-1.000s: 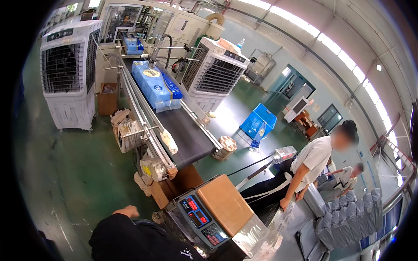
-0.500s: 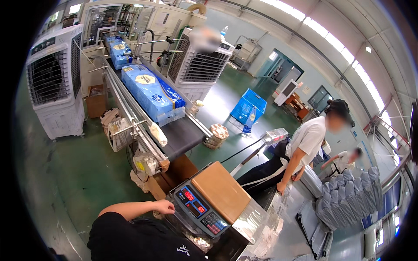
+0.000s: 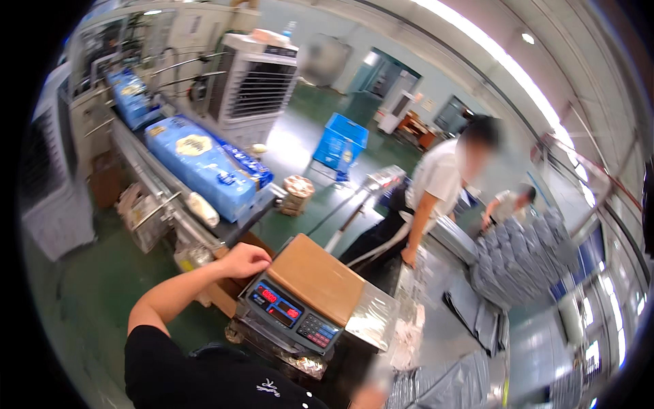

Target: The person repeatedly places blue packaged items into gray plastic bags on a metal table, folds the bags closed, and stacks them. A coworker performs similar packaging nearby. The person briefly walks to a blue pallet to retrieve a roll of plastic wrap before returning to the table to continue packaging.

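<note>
My left hand (image 3: 246, 260), its fingers curled and nothing visible in them, hovers at the left corner of a digital scale (image 3: 289, 315). The scale has a tan flat platform (image 3: 317, 278), lit red digits and a keypad. At the lower edge a blurred part of my right hand (image 3: 370, 392) shows beside grey plastic bags (image 3: 443, 385); its fingers cannot be made out. Beyond the scale, a large blue plastic-wrapped pack (image 3: 197, 167) lies near the close end of a conveyor belt (image 3: 255, 215), with another blue pack (image 3: 129, 95) behind it.
A person in a white shirt (image 3: 436, 177) leans on the metal table (image 3: 436, 300) at right; another person (image 3: 507, 204) is farther back. Upright grey bundles (image 3: 521, 255) stand there. Air coolers (image 3: 255, 92) flank the conveyor. A blue crate (image 3: 340, 141) sits on the floor.
My left hand has risen and moved forward along the scale's left side. The large blue pack is closer to the belt's end. My view has swung right, and my right hand has come into it.
</note>
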Motion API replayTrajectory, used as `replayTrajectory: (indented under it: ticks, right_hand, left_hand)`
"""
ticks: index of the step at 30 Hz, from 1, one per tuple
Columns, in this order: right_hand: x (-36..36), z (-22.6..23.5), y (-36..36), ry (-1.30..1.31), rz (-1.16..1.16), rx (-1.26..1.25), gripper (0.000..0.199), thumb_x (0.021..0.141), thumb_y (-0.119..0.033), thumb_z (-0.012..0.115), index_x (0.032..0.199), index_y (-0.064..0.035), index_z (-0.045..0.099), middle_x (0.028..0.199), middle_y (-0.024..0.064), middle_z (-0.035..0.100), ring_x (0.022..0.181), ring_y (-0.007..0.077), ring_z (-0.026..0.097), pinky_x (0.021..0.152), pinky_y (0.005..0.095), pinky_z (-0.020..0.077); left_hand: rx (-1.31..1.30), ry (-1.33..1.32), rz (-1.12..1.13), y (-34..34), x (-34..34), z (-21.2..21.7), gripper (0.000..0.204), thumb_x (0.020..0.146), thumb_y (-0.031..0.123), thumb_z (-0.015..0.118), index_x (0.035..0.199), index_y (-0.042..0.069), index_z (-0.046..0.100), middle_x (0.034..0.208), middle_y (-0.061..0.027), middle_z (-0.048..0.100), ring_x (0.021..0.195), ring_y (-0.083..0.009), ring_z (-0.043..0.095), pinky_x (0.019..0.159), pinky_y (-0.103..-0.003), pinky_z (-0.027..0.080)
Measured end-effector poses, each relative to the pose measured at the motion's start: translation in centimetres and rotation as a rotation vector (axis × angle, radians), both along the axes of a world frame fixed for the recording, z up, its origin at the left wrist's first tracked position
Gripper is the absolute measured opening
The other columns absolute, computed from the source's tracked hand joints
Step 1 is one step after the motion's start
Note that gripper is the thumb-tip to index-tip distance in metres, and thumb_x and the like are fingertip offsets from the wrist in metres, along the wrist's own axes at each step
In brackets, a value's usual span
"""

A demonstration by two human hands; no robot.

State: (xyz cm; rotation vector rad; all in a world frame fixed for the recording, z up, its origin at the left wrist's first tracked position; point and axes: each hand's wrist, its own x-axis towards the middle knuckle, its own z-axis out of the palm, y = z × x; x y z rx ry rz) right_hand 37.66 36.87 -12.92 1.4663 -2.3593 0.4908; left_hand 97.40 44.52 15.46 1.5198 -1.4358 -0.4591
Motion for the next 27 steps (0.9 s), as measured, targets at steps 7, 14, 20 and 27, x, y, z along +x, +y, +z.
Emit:
replayTrajectory:
  ticks: [7, 14, 20, 27]
  right_hand:
    - [-2.4, -4.5, 0.6, -0.309, 0.201, -0.195, 0.027, 0.081, -0.025, 0.062, 0.097, -0.0041, 0.067, 0.105, 0.0174, 0.063, 0.101, 0.0344, 0.057, 0.089, 0.0443, 0.0429]
    - [9.6, 2.7, 7.3, -1.279, 0.304, 0.119, 0.026, 0.088, -0.026, 0.061, 0.090, -0.0011, 0.068, 0.077, 0.0069, 0.070, 0.068, 0.0151, 0.067, 0.066, 0.0301, 0.0518]
    - [16.3, 7.9, 8.8, -1.128, 0.684, 0.536, 0.032, 0.088, -0.035, 0.061, 0.099, -0.0055, 0.068, 0.087, 0.0118, 0.070, 0.080, 0.0241, 0.067, 0.074, 0.0353, 0.0518]
    - [21.9, 11.4, 5.7, -1.004, 0.970, 0.714, 0.037, 0.089, -0.039, 0.059, 0.100, -0.0040, 0.063, 0.092, 0.0141, 0.068, 0.086, 0.0278, 0.065, 0.075, 0.0380, 0.0503]
  left_hand:
    - [-0.085, -0.116, 0.171, -7.2, 9.2, 1.9, 0.013, 0.087, 0.011, 0.059, 0.087, 0.000, 0.068, 0.075, -0.0119, 0.068, 0.069, -0.0201, 0.066, 0.063, -0.032, 0.051]
    - [-0.074, -0.658, 0.377, -13.1, 20.2, 1.4, 0.014, 0.085, 0.009, 0.054, 0.093, 0.001, 0.062, 0.087, -0.0182, 0.064, 0.088, -0.0363, 0.061, 0.075, -0.044, 0.047]
    - [0.222, -0.962, 0.382, -17.9, 22.7, 0.3, 0.028, 0.088, 0.011, 0.049, 0.115, 0.005, 0.056, 0.120, -0.0180, 0.055, 0.111, -0.0375, 0.051, 0.090, -0.042, 0.044]
    - [0.261, -1.032, 0.250, -23.4, 20.2, -1.9, 0.047, 0.090, 0.035, 0.052, 0.127, 0.005, 0.050, 0.127, -0.0177, 0.051, 0.120, -0.0354, 0.046, 0.109, -0.047, 0.027]
